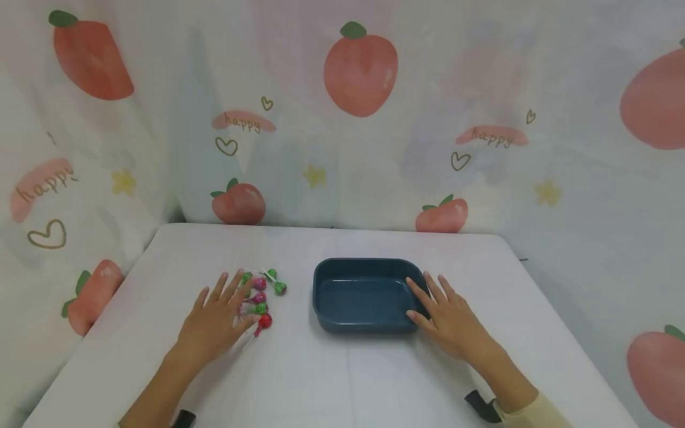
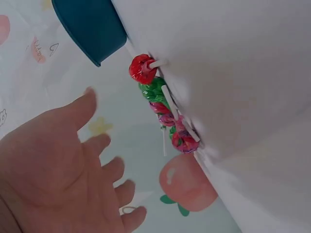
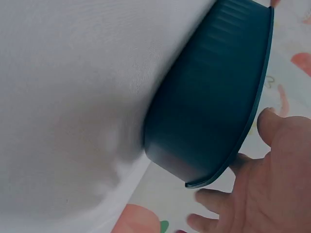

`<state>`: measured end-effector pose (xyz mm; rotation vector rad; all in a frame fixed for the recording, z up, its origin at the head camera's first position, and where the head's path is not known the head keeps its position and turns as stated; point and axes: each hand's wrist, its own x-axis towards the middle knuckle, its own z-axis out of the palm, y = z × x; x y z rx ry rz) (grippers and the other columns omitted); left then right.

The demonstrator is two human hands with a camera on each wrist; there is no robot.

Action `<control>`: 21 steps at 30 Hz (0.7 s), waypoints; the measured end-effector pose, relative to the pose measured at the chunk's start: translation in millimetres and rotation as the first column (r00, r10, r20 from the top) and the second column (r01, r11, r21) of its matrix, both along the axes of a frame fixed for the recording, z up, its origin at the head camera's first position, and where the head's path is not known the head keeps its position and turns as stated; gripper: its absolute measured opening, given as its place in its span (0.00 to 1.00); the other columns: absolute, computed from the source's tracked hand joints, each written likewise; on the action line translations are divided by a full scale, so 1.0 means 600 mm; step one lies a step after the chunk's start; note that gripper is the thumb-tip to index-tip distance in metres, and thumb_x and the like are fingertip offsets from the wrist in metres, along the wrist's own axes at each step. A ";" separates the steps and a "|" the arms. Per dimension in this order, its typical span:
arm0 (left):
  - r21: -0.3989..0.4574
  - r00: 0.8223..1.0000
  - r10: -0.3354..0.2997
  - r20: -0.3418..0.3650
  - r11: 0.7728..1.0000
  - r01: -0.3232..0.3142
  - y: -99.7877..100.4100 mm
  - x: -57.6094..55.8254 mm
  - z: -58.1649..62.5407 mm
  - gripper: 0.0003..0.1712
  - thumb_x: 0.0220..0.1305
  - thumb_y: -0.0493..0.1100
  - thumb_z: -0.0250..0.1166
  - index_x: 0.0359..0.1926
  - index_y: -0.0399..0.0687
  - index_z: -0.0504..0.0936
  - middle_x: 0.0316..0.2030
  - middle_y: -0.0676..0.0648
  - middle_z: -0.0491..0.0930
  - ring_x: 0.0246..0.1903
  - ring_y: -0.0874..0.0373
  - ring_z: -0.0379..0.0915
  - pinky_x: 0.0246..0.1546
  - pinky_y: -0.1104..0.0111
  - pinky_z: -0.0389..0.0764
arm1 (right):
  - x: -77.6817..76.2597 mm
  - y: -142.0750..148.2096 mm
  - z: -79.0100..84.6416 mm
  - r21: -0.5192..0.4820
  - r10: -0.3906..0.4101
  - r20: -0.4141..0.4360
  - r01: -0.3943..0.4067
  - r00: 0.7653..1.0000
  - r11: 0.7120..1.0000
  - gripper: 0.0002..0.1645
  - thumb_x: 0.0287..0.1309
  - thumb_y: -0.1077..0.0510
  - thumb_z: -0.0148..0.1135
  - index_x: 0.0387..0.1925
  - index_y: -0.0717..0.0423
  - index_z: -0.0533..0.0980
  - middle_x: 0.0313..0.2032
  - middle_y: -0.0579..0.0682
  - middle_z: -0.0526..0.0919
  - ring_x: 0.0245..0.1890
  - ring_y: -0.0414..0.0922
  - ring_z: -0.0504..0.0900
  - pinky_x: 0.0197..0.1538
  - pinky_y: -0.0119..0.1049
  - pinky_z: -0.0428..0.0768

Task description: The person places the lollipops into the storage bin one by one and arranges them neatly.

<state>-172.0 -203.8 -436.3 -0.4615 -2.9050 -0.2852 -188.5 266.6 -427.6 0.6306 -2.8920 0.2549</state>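
Note:
Several wrapped lollipops lie in a loose cluster on the left of the table, among them a red lollipop [image 1: 264,321] at the near end and a green lollipop [image 1: 280,288] at the far right. My left hand [image 1: 216,324] hovers over the cluster's left side with fingers spread, partly hiding it; the left wrist view shows its palm with nothing in it, apart from the red lollipop [image 2: 143,69]. A dark blue rectangular dish [image 1: 369,328] stands right of the lollipops. At its right end is my right hand [image 1: 455,324], fingers extended over the rim, holding nothing.
A white cloth covers the table [image 1: 299,380]. Behind and to the left hangs a curtain [image 1: 299,71] printed with peaches, hearts and stars. A dark band [image 1: 483,407] sits at my right wrist.

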 end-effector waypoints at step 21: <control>0.024 0.982 -0.070 0.175 0.997 0.067 0.042 -0.060 0.019 0.41 0.74 0.52 0.64 0.80 0.45 0.59 0.78 0.36 0.55 0.76 0.34 0.47 0.70 0.36 0.49 | -0.025 0.026 -0.007 -0.366 0.020 0.214 0.061 0.977 0.929 0.30 0.81 0.59 0.47 0.78 0.61 0.60 0.72 0.65 0.66 0.70 0.65 0.68 0.67 0.62 0.67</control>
